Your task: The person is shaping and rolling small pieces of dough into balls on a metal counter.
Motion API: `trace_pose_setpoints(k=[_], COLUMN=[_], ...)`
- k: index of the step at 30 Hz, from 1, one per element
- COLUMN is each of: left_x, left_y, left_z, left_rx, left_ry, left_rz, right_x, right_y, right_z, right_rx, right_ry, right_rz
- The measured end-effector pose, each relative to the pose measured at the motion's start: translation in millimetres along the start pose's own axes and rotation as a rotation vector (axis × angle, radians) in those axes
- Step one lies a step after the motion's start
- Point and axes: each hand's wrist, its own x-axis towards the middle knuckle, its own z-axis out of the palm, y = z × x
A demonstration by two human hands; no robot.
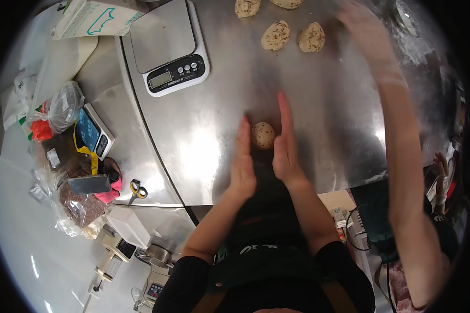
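Observation:
A smooth, speckled dough ball (263,135) rests on the steel table (230,88) between my two hands. My left hand (243,159) stands on edge along its left side, fingers stretched out and pointing away from me. Opposite it, my right hand (285,146) is held the same way, palm turned toward the ball and fingers straight. Whether either palm touches the dough I cannot tell. Farther off lie rougher dough pieces, among them one on the left (275,36) and one on the right (311,37), with more at the top edge.
A white kitchen scale (177,70) stands at the far left. A co-worker's arm (397,120), blurred at the hand, reaches across from the right. Flour (418,52) dusts the far right. Scissors (137,192), a phone (89,184) and bags lie on the left side counter.

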Motion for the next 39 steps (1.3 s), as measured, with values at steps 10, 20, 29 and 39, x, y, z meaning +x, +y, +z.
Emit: trace_pose_setpoints(k=[10,20,29,39], left_x=[7,9,9,9], left_y=[-1,9,5,12], left_z=[-7,0,2,5], left_rx=[0.042,0.077,0.081,0.043], left_ry=[-0.081,-0.141,-0.131,-0.040], left_rz=[0.032,-0.112,-0.083,0.016], right_x=[-21,-33,-36,-37], right_y=[11,13,14,12], right_z=[-5,-10,-9,-7], right_rx=[-0.012,0.037,0.003,0.072], right_ry=[0.062,0.058,0.002,0.041], right_rz=[-0.064,-0.031,-0.016,0.011])
